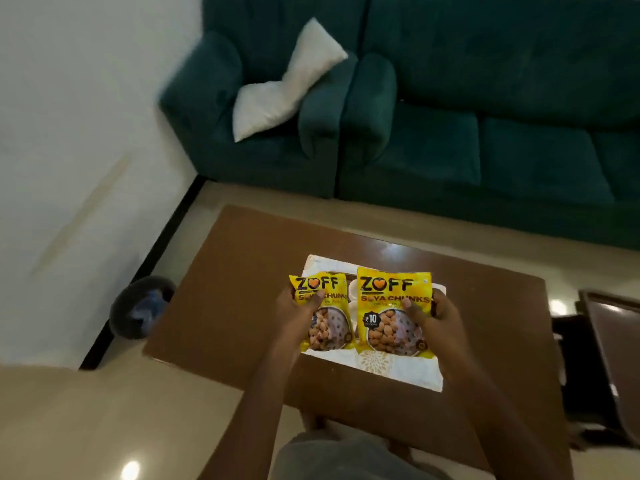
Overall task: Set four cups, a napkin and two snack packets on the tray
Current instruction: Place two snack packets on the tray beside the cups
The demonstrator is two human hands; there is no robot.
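Both forearms reached up from the bottom of the frame, the left hand (297, 308) and right hand (437, 315) each clamped on one of two glossy yellow snack packets (325, 311) (393, 311). Held side by side with long axes upright, they hung at frame centre directly over the white patterned tray (398, 370) on the brown wooden table (235, 289). White cups (354, 292) peeked between them, count hidden.
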